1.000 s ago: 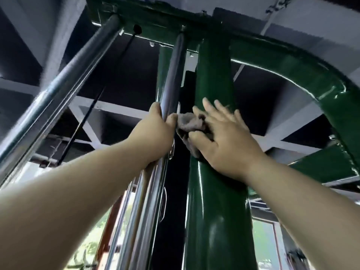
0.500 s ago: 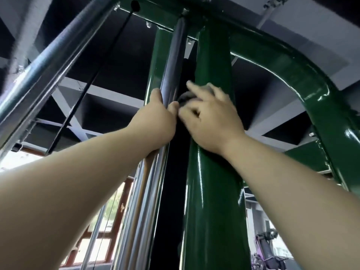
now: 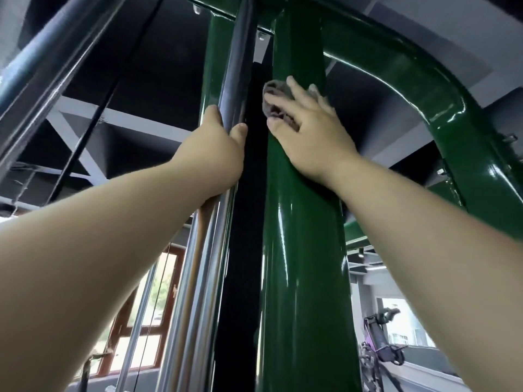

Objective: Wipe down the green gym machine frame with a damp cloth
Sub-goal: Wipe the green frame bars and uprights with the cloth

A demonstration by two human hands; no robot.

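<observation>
Overhead, a grey cloth is pressed to the upright post of the green frame (image 3: 305,250).
Just left of that glossy post runs a chrome rod (image 3: 203,250), with a dark gap between them, and the frame's curved arm bends away to the right. The left grip (image 3: 218,154) is wrapped round the rod, thumb on the near side. The right grip (image 3: 314,134) lies flat, fingers spread, pressing the bunched cloth (image 3: 276,100) against the post's left edge, high up near the top.

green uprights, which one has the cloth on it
The wide front post, right of the dark gap: the right hand presses the grey cloth against it. The thinner green upright behind the left hand's rod has none.
</observation>
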